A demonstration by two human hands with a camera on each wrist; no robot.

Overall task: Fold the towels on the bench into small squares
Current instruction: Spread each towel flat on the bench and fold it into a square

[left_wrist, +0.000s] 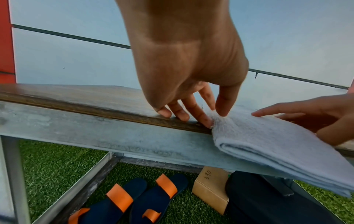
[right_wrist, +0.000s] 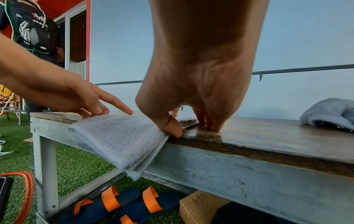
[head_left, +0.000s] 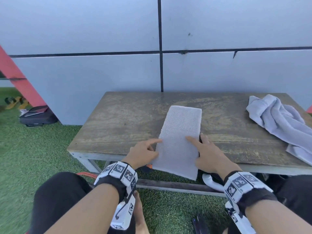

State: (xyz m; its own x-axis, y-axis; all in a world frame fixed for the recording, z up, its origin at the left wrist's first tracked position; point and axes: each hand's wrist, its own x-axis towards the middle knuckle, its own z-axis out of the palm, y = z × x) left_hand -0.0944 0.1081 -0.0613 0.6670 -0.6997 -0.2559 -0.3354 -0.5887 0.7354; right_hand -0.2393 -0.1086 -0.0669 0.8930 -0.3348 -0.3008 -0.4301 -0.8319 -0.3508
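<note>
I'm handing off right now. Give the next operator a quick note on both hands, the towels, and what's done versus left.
Left hand: holds the left long edge of the folded towel near the bench's front edge, forefinger pointing onto it.
Right hand: holds the right long edge, forefinger on top, other fingers on the bench.
Folded towel: a long, layered strip at bench centre, its near end overhanging the front edge.
Crumpled towel: at the bench's right end, untouched.
Done: first towel folded into a narrow strip.
Left: probably fold that strip along its length into a small square, then fold the crumpled towel.
</note>
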